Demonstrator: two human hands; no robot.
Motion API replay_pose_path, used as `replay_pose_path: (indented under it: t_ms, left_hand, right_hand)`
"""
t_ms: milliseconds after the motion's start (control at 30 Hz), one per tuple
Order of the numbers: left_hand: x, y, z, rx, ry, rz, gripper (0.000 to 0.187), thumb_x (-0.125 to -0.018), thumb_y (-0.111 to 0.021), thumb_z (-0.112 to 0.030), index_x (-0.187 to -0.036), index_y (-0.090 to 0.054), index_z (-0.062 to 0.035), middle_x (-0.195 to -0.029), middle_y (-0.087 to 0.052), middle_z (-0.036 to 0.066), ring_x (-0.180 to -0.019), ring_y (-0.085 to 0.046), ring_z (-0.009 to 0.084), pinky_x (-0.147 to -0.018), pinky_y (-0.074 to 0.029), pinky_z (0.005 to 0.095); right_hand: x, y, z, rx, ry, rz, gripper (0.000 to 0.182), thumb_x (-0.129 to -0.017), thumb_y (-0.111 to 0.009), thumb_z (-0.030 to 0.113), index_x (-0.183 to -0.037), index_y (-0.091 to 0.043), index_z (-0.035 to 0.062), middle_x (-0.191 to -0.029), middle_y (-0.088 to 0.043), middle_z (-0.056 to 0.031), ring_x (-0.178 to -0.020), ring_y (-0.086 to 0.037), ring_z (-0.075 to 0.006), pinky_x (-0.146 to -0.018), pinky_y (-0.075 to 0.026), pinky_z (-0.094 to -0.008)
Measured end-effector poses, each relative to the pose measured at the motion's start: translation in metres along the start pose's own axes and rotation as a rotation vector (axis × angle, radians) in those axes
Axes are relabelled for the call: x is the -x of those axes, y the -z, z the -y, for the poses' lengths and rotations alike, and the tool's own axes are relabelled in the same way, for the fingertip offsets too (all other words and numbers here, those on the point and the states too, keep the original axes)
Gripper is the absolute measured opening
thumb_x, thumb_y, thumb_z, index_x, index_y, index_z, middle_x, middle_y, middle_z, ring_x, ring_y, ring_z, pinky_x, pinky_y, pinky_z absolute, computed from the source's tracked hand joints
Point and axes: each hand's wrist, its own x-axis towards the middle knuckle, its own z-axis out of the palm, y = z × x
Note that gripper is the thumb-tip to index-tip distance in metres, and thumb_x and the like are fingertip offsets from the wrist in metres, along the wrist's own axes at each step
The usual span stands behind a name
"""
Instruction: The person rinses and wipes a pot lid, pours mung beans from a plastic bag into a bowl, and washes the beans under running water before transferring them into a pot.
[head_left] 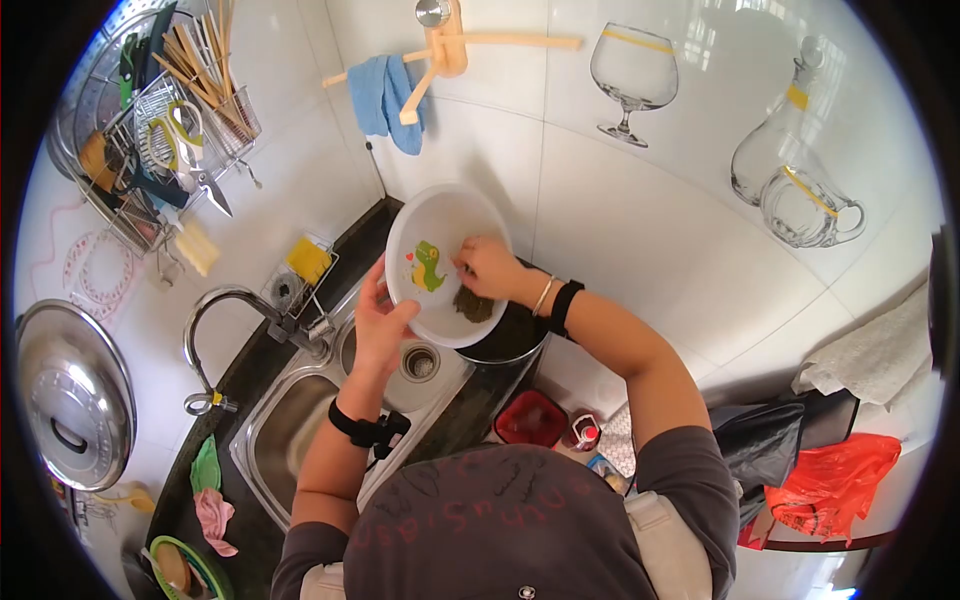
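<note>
A white bowl (405, 235) with a green cartoon dinosaur printed inside is tilted toward the camera. My left hand (382, 325) grips its lower left rim, with the thumb over the edge. My right hand (490, 268) reaches into the bowl, fingers curled together. Just below that hand, a brown-green leafy clump (475, 303) lies against the bowl's inner wall and partly under the palm. The fingertips are partly hidden, and they look closed on part of the clump. Beneath the bowl's right side sits a dark round pot (520, 335), mostly covered.
A steel sink (262, 410) with a curved faucet (190, 340) lies to the left. A wire rack (155, 130) holds scissors and chopsticks. A blue cloth (380, 100) hangs from a wooden arm. A red container (532, 418) and a red bag (835, 485) are at right.
</note>
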Motion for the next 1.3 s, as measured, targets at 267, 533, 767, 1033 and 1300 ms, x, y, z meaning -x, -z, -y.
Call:
replay_pose_path:
  t_ms: [267, 533, 767, 1033, 1300]
  left_hand:
    - [-0.006, -0.003, 0.010, 0.031, -0.028, -0.051, 0.074, -0.069, -0.055, 0.007, -0.138, -0.032, -0.0096, -0.121, -0.048, 0.014, -0.101, -0.059, 0.0254, -0.067, -0.060, 0.0385]
    - [-0.009, 0.003, 0.007, -0.027, -0.152, -0.062, 0.072, -0.070, -0.054, 0.006, -0.137, -0.034, -0.0101, -0.115, -0.049, 0.011, -0.099, -0.059, 0.0237, -0.065, -0.060, 0.0368]
    - [-0.006, 0.005, 0.002, -0.074, -0.129, -0.089, 0.075, -0.068, -0.054, 0.007, -0.138, -0.034, -0.0117, -0.120, -0.048, 0.012, -0.102, -0.058, 0.0234, -0.065, -0.060, 0.0350]
    - [0.005, 0.000, 0.000, -0.052, -0.121, -0.084, 0.077, -0.068, -0.054, 0.007, -0.139, -0.034, -0.0126, -0.125, -0.048, 0.014, -0.102, -0.058, 0.0229, -0.065, -0.060, 0.0336]
    - [0.013, -0.010, -0.003, -0.030, -0.092, -0.050, 0.075, -0.067, -0.056, 0.006, -0.138, -0.038, -0.0120, -0.123, -0.048, 0.013, -0.101, -0.057, 0.0213, -0.066, -0.059, 0.0313]
  right_hand:
    - [0.024, -0.010, 0.038, -0.131, -0.146, 0.107, 0.019, -0.074, -0.066, 0.026, -0.076, -0.061, 0.0075, -0.082, -0.060, -0.0086, -0.081, -0.059, -0.0310, -0.073, -0.044, -0.0412]
    - [0.037, 0.017, 0.039, -0.004, -0.096, 0.189, 0.012, -0.073, -0.061, 0.021, -0.074, -0.063, 0.0083, -0.076, -0.059, -0.0088, -0.081, -0.059, -0.0303, -0.071, -0.046, -0.0426]
    - [0.029, 0.028, 0.025, -0.030, -0.190, 0.174, 0.007, -0.073, -0.058, 0.007, -0.077, -0.064, 0.0045, -0.081, -0.058, -0.0132, -0.083, -0.059, -0.0340, -0.077, -0.049, -0.0402]
    - [0.005, 0.032, 0.007, 0.006, -0.079, 0.102, 0.021, -0.068, -0.055, -0.005, -0.086, -0.064, -0.0007, -0.098, -0.055, -0.0196, -0.094, -0.055, -0.0357, -0.081, -0.048, -0.0408]
    - [0.015, -0.003, 0.018, 0.223, -0.008, 0.190, 0.017, -0.068, -0.059, 0.000, -0.084, -0.063, -0.0039, -0.097, -0.055, -0.0234, -0.092, -0.055, -0.0377, -0.081, -0.047, -0.0406]
